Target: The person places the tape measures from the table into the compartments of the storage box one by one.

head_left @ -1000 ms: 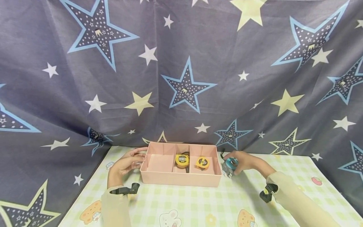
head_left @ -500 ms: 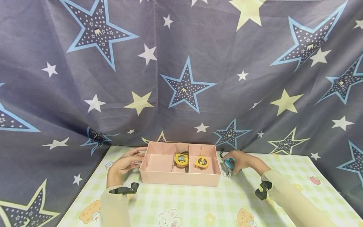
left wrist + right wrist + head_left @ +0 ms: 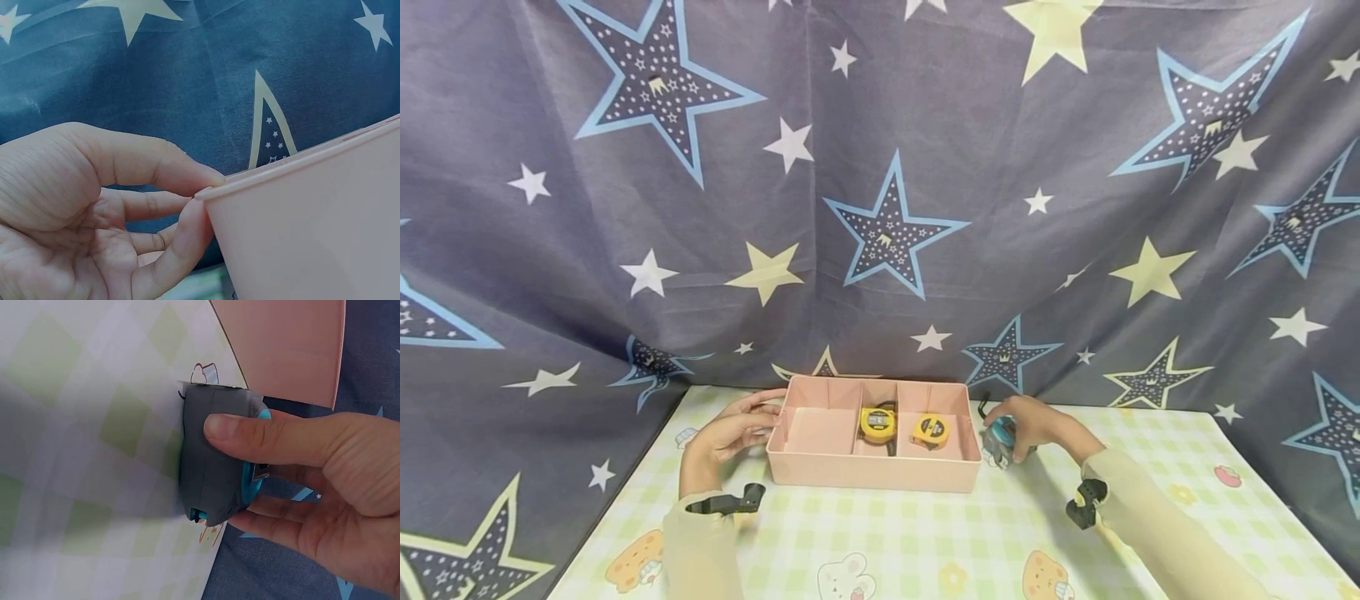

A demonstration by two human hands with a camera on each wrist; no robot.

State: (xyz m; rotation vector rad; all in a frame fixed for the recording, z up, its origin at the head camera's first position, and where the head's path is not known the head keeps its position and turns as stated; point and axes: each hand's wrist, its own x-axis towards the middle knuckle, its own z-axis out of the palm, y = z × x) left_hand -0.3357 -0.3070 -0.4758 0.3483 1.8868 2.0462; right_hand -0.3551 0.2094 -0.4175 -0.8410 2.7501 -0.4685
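A pink three-compartment box [image 3: 872,472] stands on the table near the curtain. My left hand [image 3: 733,433] is at its left end, thumb and fingertips pinching the rim at the corner, as the left wrist view shows. Just beyond the box's right end, my right hand [image 3: 1033,423] grips a grey and blue tape measure [image 3: 215,459], thumb on one face and fingers behind it. In the head view the hand partly covers it. One yellow tape measure [image 3: 877,425] sits in the middle compartment. A second yellow tape measure [image 3: 931,431] lies in the right compartment.
A green and white checked cloth [image 3: 895,533] with cartoon prints covers the table. Behind it hangs a dark curtain [image 3: 820,317] with stars, close to the box's back wall. Each wrist carries a black camera mount [image 3: 730,502].
My right hand has moved slightly left with the grey and blue tape measure, closer to the box, and the wrist has shifted leftward. The left hand keeps its place on the box.
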